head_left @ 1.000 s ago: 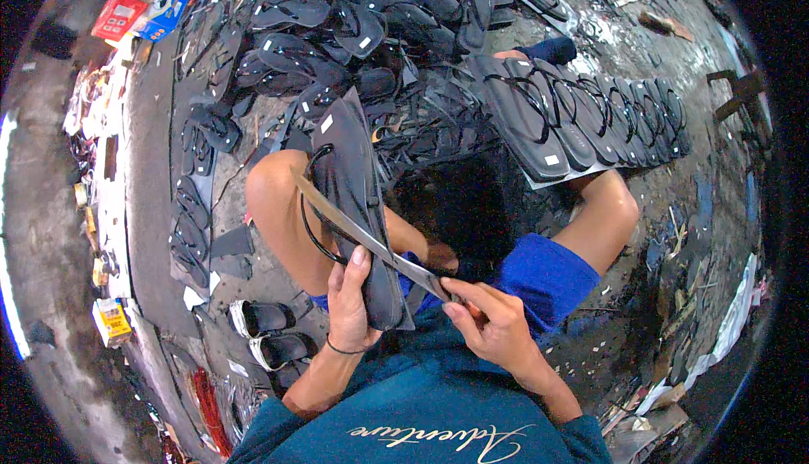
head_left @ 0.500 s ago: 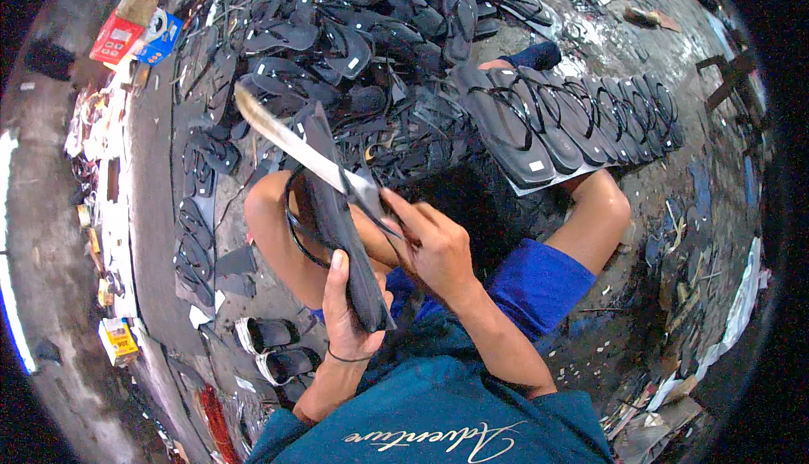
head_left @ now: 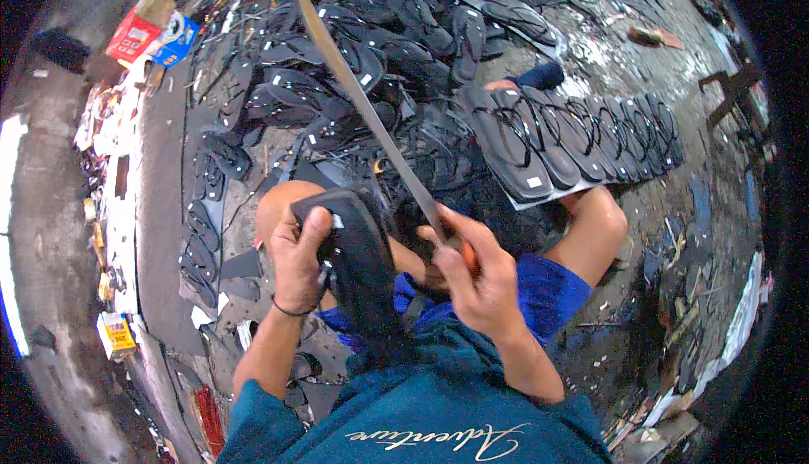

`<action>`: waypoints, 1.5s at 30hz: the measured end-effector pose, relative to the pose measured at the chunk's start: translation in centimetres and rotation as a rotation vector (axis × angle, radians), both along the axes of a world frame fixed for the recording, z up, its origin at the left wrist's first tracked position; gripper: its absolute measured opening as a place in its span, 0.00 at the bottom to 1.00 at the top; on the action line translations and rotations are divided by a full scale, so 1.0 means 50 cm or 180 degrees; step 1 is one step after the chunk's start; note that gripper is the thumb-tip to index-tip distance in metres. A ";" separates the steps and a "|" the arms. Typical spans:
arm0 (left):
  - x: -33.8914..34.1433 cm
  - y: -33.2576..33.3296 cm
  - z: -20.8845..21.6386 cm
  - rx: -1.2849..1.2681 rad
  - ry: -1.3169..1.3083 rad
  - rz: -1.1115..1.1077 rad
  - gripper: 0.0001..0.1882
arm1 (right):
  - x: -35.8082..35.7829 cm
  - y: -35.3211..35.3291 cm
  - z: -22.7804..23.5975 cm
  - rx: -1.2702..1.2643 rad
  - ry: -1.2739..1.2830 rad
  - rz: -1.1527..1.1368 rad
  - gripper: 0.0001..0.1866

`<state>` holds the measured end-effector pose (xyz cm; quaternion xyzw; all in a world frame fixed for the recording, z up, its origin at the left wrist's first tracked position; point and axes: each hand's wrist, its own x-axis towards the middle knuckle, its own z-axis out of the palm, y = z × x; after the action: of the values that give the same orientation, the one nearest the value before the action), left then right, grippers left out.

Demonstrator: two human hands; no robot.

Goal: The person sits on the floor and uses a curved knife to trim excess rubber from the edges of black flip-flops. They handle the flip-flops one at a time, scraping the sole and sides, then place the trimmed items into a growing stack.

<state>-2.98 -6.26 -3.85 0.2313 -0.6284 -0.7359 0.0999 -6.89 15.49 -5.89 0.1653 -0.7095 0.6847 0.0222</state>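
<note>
My left hand grips a black flip-flop by its upper end, thumb on the top face next to a small white label. The flip-flop's lower end reaches down to my shirt. In my right hand is a long curved knife with an orange handle, partly hidden by the fingers. Its blade points up and to the left, past the far end of the flip-flop and apart from it. Between my legs lies a heap of black offcuts.
A big pile of black flip-flops spreads at the far side. By my right leg a row of flip-flops stands packed on a pale sheet. At left are more flip-flops, a red and blue box and a yellow box.
The flip-flop has turned, its top face now towards me, and my left hand has moved to its upper end. The knife has swung upright, away from the flip-flop's edge.
</note>
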 end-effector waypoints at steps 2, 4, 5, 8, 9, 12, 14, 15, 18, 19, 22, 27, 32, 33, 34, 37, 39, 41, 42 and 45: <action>-0.021 -0.001 0.054 0.0383 0.0013 0.0240 0.15 | 0.038 0.067 -0.016 0.0728 -0.0016 0.0203 0.19; -0.007 -0.026 0.046 0.0410 -0.0218 0.0424 0.16 | 0.103 0.103 -0.037 0.0862 -0.0306 0.0547 0.17; -0.002 -0.023 0.048 0.0251 -0.0334 0.0477 0.16 | 0.132 0.116 -0.039 0.1079 -0.0489 0.0766 0.17; 0.026 -0.023 0.030 0.0491 -0.0651 0.0509 0.16 | 0.182 0.129 -0.048 0.0827 -0.0810 0.0930 0.18; 0.031 -0.018 0.030 0.0559 -0.0719 0.0522 0.15 | 0.185 0.128 -0.054 0.0823 -0.0793 0.0924 0.18; 0.039 0.002 0.035 0.0394 -0.0758 0.0558 0.14 | 0.194 0.123 -0.063 0.0927 -0.0569 0.0762 0.18; 0.034 0.021 0.043 0.0139 -0.0530 0.0550 0.13 | 0.179 0.111 -0.055 0.1108 -0.0185 0.0505 0.18; 0.038 0.020 0.041 0.0087 -0.0496 0.0467 0.13 | 0.174 0.105 -0.050 0.1067 -0.0243 0.0465 0.18; 0.045 0.016 0.030 0.0024 -0.0424 0.0270 0.12 | 0.137 0.088 -0.018 0.1162 -0.0200 0.0418 0.18; 0.048 0.019 0.026 0.0043 -0.0419 0.0272 0.12 | 0.125 0.081 -0.016 0.1113 -0.0149 0.0382 0.17; 0.046 0.023 0.024 0.0259 -0.0419 0.0095 0.13 | 0.076 0.064 0.019 0.1095 -0.0319 0.0457 0.16; 0.046 0.035 0.026 0.0313 -0.0285 -0.0490 0.24 | -0.036 0.002 0.039 0.0864 -0.0309 0.0615 0.15; -0.001 -0.009 0.090 -0.0253 -0.0187 -0.0631 0.34 | -0.021 0.061 0.032 0.0415 -0.0924 0.0208 0.14; -0.025 -0.026 0.100 -0.0331 -0.0168 -0.0805 0.32 | 0.000 0.099 0.007 0.0608 -0.0592 0.0146 0.14; -0.034 -0.038 0.119 -0.0419 -0.0187 -0.0964 0.30 | 0.024 0.133 -0.010 0.0785 -0.0289 0.0100 0.14; -0.014 -0.064 0.110 -0.0396 -0.0316 -0.1520 0.26 | 0.082 0.185 -0.003 0.1179 -0.0147 0.0503 0.15; 0.021 -0.059 0.087 -0.0171 -0.0530 -0.1564 0.24 | 0.108 0.207 -0.009 0.1271 -0.0244 0.0802 0.16; 0.055 -0.046 0.070 -0.0051 -0.0705 -0.1627 0.24 | 0.120 0.239 -0.008 0.1376 -0.0403 0.1045 0.17; 0.071 -0.041 0.064 -0.0018 -0.0753 -0.1627 0.24 | 0.125 0.255 -0.004 0.1424 -0.0481 0.1171 0.18; 0.094 -0.034 0.046 -0.0082 -0.0824 -0.1726 0.24 | 0.133 0.283 0.013 0.1651 -0.0508 0.1411 0.18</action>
<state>1.70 -7.94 -1.52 0.1456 -0.6841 -0.6921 -0.1784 -0.24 29.66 -5.26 0.2615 -0.8061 0.4806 -0.2253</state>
